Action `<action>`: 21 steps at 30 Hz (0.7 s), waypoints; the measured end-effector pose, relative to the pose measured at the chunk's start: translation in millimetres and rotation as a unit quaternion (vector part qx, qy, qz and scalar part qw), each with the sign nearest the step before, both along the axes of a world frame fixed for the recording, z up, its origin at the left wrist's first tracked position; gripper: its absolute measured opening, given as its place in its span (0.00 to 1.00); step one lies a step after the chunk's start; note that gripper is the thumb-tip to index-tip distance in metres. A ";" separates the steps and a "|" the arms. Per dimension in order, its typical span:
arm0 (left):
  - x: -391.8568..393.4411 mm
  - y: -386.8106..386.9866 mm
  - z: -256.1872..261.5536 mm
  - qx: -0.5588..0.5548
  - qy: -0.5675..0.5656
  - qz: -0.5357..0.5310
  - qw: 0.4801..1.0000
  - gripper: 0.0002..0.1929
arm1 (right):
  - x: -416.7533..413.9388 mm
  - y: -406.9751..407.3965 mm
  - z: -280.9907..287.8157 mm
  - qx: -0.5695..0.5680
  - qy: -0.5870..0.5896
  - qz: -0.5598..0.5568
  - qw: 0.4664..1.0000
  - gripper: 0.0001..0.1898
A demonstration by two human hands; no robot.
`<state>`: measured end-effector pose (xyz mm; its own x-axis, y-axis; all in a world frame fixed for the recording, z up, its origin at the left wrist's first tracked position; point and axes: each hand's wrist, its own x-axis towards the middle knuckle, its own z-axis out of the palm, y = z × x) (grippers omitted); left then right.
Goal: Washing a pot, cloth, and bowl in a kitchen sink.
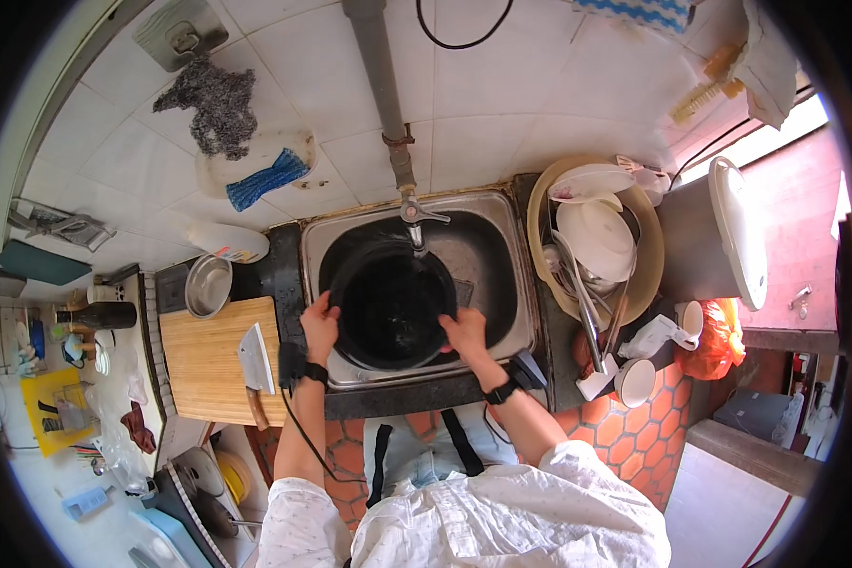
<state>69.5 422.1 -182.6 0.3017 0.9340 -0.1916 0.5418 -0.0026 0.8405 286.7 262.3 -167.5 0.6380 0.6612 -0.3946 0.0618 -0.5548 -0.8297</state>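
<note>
Both my hands hold a round black basin (390,312) inside a stainless steel sink (500,248). My left hand (320,328) grips its left rim, and my right hand (464,332) grips the rim at the right. Above the basin, a metal faucet (413,213) points down; water appears to run into the dark interior, where the surface looks rippled. The bottom of the basin is too dark to make out. Part of the sink floor shows to the right of it.
Left of the sink, a cleaver (257,358) lies on a wooden cutting board (213,355), beside a steel bowl (209,285). At the right, a beige tub (650,284) holds dishes and utensils. White cups (635,383) and an orange plastic bag (713,348) stand near the counter's right edge.
</note>
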 end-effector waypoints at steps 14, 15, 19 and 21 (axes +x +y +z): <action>112.5 -101.3 40.4 0.114 0.160 -0.147 0.969 0.15 | 23.8 54.9 48.2 -0.031 -0.179 0.114 0.977 0.14; 112.9 -102.7 40.9 0.135 0.133 -0.111 0.976 0.15 | 21.2 61.0 64.2 -0.046 -0.161 0.133 0.977 0.15; 118.1 -95.3 47.5 0.095 0.065 0.021 0.993 0.19 | 33.7 71.8 74.2 0.087 -0.153 0.099 0.979 0.25; 114.5 -90.4 39.2 0.031 0.044 0.043 0.998 0.21 | 40.9 81.1 84.3 0.227 -0.349 0.037 0.908 0.29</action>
